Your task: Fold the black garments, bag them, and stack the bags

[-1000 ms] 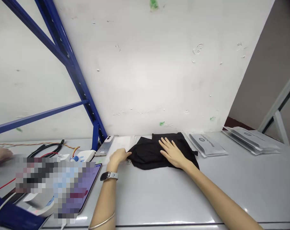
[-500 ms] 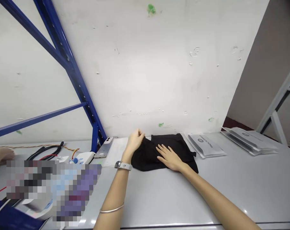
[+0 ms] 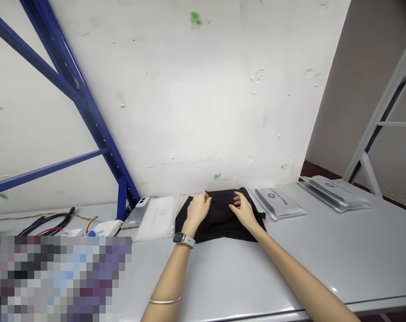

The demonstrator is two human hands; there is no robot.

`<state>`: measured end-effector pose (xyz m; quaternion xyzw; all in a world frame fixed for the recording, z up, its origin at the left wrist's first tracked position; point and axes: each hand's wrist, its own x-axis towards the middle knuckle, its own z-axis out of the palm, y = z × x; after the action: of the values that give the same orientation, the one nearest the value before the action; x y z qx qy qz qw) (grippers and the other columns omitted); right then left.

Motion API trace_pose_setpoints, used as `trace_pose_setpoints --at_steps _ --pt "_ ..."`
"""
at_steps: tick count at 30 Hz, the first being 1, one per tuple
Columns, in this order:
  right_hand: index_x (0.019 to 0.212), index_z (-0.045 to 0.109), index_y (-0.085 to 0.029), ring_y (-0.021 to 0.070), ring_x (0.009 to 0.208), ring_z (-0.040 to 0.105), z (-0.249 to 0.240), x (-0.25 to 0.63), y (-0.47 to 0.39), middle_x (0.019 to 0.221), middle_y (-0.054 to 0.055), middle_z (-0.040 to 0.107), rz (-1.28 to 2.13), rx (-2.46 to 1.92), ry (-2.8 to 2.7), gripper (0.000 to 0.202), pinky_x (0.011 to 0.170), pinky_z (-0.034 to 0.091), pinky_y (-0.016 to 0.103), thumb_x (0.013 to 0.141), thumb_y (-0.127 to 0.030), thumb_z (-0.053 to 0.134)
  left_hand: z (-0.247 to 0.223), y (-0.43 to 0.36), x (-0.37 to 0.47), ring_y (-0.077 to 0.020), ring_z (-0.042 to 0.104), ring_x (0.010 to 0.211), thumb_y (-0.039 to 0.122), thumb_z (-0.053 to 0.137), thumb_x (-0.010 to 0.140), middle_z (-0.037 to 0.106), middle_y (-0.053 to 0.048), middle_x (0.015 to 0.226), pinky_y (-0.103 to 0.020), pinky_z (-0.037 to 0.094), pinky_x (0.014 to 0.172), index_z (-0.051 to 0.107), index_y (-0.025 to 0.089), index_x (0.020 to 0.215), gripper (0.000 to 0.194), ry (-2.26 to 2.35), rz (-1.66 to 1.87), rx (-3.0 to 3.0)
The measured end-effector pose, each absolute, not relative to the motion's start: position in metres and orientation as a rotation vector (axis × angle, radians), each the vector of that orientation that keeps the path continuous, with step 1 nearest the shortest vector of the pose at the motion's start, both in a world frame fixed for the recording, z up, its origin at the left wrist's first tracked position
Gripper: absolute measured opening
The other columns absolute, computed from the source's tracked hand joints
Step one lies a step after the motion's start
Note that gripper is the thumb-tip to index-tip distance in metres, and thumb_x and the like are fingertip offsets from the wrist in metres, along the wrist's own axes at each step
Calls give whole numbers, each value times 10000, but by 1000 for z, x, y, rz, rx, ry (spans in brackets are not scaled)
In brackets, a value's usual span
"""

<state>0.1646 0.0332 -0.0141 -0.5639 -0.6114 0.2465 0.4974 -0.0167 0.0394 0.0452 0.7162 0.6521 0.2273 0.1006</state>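
A black cloth garment (image 3: 219, 223) lies spread on the grey tabletop, its two lower parts angling apart. My left hand (image 3: 198, 210), with a watch on the wrist, is over the garment's left half. Its fingers are bent and close together against the cloth, and the fingertips are partly hidden. On the right half is my right hand (image 3: 245, 214), fingers curved and apart, thumb toward the middle, gripping nothing visible. Flat translucent bags (image 3: 157, 214) lie left of the garment. To its right sits a packed bag (image 3: 279, 201) with printed lettering.
A phone (image 3: 137, 212) leans near the blue rack post (image 3: 98, 129). Black cable (image 3: 55, 221) and a white power strip (image 3: 107, 227) are at the left, beside a blurred-out patch. More packed bags (image 3: 335, 190) are stacked at the far right. A white wall (image 3: 203, 112) stands behind.
My left hand has come down and inward over the cloth, and the garment's left side now lies spread. My right hand has lifted from flat to curved fingers. The view has turned slightly right.
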Motion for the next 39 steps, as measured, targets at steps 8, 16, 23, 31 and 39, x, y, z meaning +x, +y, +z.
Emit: trace_pose_setpoints --at_steps 8,16,23,31,39 --pt "1467 303 -205 219 1420 194 -21 143 11 1525 49 293 249 -1278 -2359 570 1147 186 435 969 -475 240 29 33 -37 -299 657 850 614 439 824 692 -130 868 -331 445 663 595 174 707 481 2022 263 1994" --pt "1495 202 -202 187 1433 129 -27 142 11 1552 43 194 307 -1333 -2447 630 1164 117 412 965 -540 144 23 35 -32 -269 649 867 338 517 796 683 -112 918 -301 425 646 563 175 805 170 2028 325 2012" --pt "1490 223 -173 200 1432 137 -9 154 14 1550 49 200 165 -1424 -2338 648 1170 97 427 964 -544 150 59 30 -67 -256 633 876 219 511 772 670 -103 919 -309 431 686 532 183 902 136 2207 558 1975" --pt "1481 254 -159 203 1430 152 -4 159 18 1542 62 226 97 -1502 -2239 635 1166 118 435 970 -521 147 87 20 -31 -267 637 909 141 487 774 658 -94 969 -326 451 712 521 195 990 226 2330 537 2171" --pt "1475 273 -136 218 1423 180 -11 164 25 1534 84 253 41 -1582 -2190 639 1162 120 438 972 -509 144 45 17 25 -246 625 991 191 521 833 640 -132 1045 -295 468 771 521 146 1106 277 2159 414 2323"
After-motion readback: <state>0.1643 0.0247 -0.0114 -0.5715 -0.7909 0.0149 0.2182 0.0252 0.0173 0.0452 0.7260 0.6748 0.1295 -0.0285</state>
